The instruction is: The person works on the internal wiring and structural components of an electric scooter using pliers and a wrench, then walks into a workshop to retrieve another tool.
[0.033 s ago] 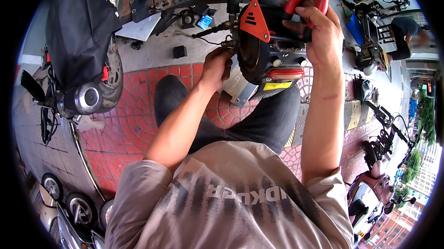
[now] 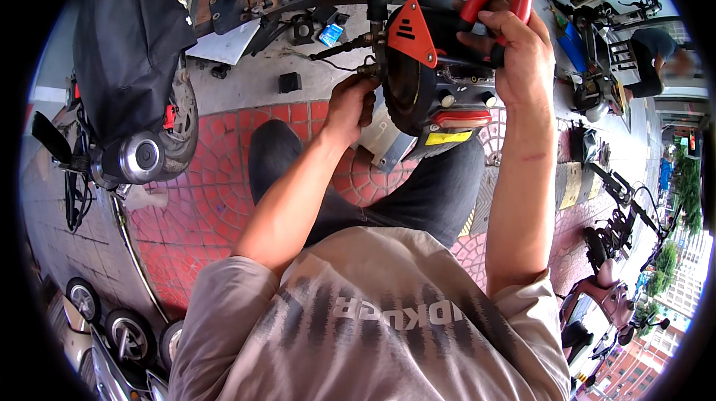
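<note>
Left hand (image 2: 348, 112), fingers curled, reaches a small metal fitting (image 2: 370, 69) beside the black rubber-tyred wheel (image 2: 406, 95); fingertips hidden, cannot tell if it pinches. The wheel sits between the hands, an orange triangular metal plate (image 2: 412, 34) over it. Right hand (image 2: 522, 54) grips a red-and-black two-handled tool (image 2: 477, 4), handles apart, head not visible. Step looks like hand work at the fitting, tool ready; next move seems to call for steady left fingers.
</note>
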